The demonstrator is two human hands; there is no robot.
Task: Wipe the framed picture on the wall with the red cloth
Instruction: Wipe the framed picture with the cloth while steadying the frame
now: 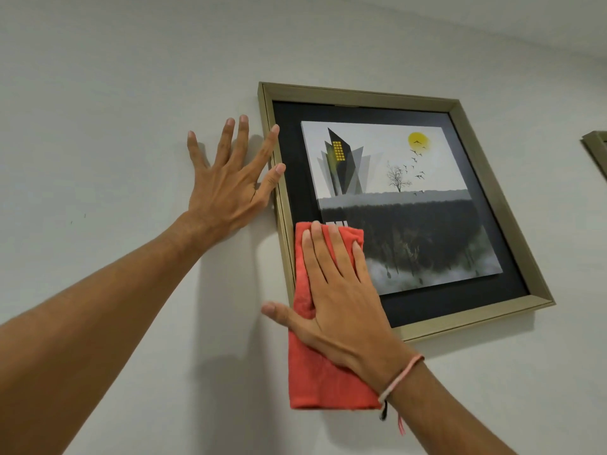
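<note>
A gold-framed picture (486, 198) hangs tilted on a white wall, showing dark towers, a yellow sun, birds and a bare tree. My right hand (341, 290) lies flat, fingers together, pressing a red cloth (312, 372) against the picture's lower left corner; the cloth hangs down below the frame onto the wall. My left hand (230, 178) is spread flat on the wall left of the frame, with its thumb and forefinger touching the frame's left edge.
The corner of a second gold frame (596, 149) shows at the right edge. White wall (115, 110) stretches to the left and below the picture.
</note>
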